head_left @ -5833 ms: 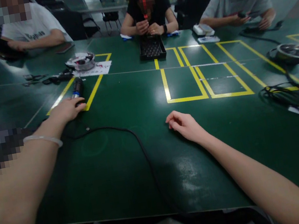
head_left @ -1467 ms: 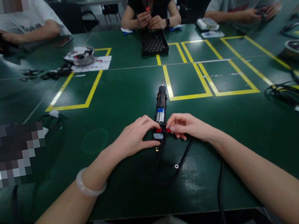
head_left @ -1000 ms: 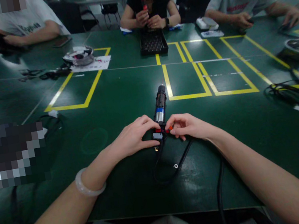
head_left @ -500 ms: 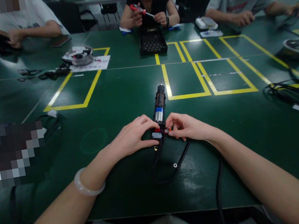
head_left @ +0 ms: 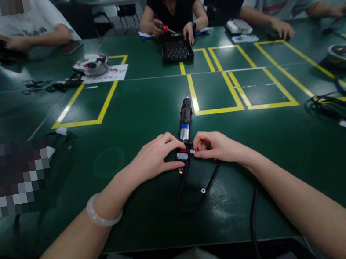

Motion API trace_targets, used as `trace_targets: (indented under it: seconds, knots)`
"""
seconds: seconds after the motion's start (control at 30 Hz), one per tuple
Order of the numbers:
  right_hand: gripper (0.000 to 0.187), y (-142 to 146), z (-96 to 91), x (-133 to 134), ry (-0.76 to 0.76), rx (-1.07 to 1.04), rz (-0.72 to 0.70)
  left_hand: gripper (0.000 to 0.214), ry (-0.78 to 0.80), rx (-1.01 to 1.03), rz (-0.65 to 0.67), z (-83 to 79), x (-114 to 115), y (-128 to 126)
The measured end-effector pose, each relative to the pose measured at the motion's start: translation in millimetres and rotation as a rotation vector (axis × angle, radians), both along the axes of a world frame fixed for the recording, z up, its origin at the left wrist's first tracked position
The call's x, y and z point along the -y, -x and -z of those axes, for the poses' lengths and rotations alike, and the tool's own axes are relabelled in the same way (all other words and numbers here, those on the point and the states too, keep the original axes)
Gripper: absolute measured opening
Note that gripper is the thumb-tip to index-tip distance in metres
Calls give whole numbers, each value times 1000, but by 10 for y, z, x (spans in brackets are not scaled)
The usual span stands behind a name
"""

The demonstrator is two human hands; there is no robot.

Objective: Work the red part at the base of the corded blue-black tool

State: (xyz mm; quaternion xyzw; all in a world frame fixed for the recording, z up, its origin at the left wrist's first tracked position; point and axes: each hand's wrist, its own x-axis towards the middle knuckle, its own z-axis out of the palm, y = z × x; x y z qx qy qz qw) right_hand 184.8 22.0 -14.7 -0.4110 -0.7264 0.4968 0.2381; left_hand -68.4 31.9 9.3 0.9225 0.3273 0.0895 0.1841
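Note:
On the green table lies an opened-up, slim motor tool (head_left: 186, 116), its dark barrel pointing away and a silver and blue motor section showing. My left hand (head_left: 157, 155) is closed around its near end, thumb and fingers on either side of a small grey box (head_left: 182, 156). My right hand (head_left: 216, 145) pinches a small orange and white part beside the tool, perhaps a connector or wire end; the fingertips partly hide it. A black cable (head_left: 187, 209) loops from the tool's near end and passes under my right hand.
Across the table a person holds a red screwdriver (head_left: 166, 28) over a black tray (head_left: 177, 52). Two more people sit at the far side. A round clear bowl (head_left: 91, 65) stands on paper at left. Yellow tape (head_left: 219, 110) marks the table; coiled black cables (head_left: 339, 107) lie right.
My hands hold nearly the same place, with the right fingers shifting slightly at the small part. Across the table, the person has lowered the screwdriver toward the black tray.

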Motion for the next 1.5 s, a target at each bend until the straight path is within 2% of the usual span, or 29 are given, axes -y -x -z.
trace_targets:
  seconds: [0.43, 0.5, 0.6, 0.7, 0.87, 1.03, 1.23, 1.37, 1.5]
  knots:
    - [22, 39, 53, 24, 116, -127, 27, 38, 13, 11, -27, 7, -1, 10]
    - [23, 50, 56, 31, 111, -146, 33, 47, 6, 29, -63, 22, 0, 15]
    - [22, 60, 65, 37, 107, -170, 37, 75, 42, 69, -111, 56, -3, 22]
    - [22, 60, 75, 36, 95, -165, 42, 91, 119, 64, -80, 91, -7, 31]
    - [24, 58, 77, 43, 73, -152, 39, 76, 184, 32, -32, 106, 3, 47]
    - [16, 64, 77, 65, 63, -182, 12, 65, 220, -1, -46, 82, 57, 17]
    - [17, 99, 59, 83, 57, -254, -4, 69, 172, 11, -178, 142, 178, -181]
    - [16, 104, 61, 83, 10, -232, -1, 56, 82, 41, -284, 183, 225, -322]
    - [13, 110, 67, 86, -47, -192, 16, 41, 3, 49, -328, 185, 234, -390]
